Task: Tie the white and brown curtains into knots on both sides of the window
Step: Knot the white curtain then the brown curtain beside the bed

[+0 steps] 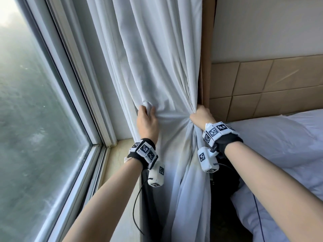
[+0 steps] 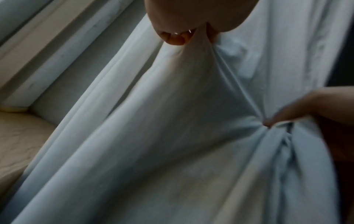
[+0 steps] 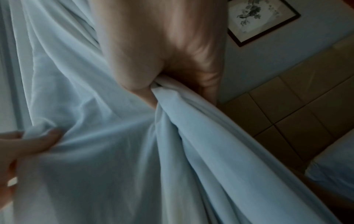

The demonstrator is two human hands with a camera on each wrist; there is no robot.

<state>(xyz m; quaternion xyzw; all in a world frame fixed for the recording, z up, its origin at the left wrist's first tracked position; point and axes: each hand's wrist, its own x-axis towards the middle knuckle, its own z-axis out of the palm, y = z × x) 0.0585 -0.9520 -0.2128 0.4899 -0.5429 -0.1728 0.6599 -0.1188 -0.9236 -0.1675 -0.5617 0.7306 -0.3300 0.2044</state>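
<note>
The white curtain (image 1: 157, 63) hangs to the right of the window, stretched flat between my two hands. My left hand (image 1: 146, 114) pinches a small bunch of its cloth (image 2: 180, 50) near the left side. My right hand (image 1: 199, 112) grips the gathered right edge of the white curtain (image 3: 164, 94), where many folds meet. A narrow strip of the brown curtain (image 1: 208, 49) shows behind the white one, against the wall. Below my hands the white cloth (image 1: 181, 180) falls loose toward the floor.
The window pane (image 1: 35, 110) and its white frame (image 1: 73, 88) fill the left. A beige sill (image 1: 120, 165) lies under my left wrist. A bed with white bedding (image 1: 283, 147) and a tan padded headboard (image 1: 272, 84) stand at the right. A framed picture (image 3: 262, 18) hangs on the wall.
</note>
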